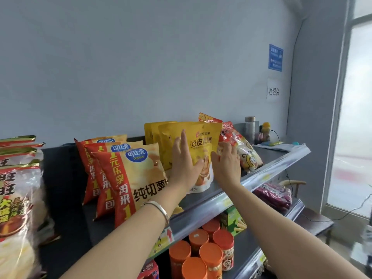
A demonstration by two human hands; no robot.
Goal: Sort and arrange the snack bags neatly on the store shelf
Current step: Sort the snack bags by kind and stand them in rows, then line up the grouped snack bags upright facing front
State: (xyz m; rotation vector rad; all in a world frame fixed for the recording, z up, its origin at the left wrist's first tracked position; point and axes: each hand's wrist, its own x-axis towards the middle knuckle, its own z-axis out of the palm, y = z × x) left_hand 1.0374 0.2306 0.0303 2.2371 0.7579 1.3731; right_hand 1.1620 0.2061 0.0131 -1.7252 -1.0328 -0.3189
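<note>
A yellow walnut snack pouch [203, 141] stands upright on the top shelf [259, 176], with more yellow pouches [153, 133] behind it. My left hand [184, 161] lies flat against the pouch's front left side, fingers straight, thumb across its lower front. My right hand [227, 162] touches the pouch's right edge with relaxed fingers. To the left stand three red-and-yellow chip bags [128, 174] in a row. To the right leans a clear red-printed snack bag [241, 150].
Large red rice-cracker bags [18, 190] fill the far left. Orange-lidded jars [203, 252] and a green box [233, 218] sit on the shelf below. A bottle [249, 129] and small items stand at the shelf's far right end. A window is at the right.
</note>
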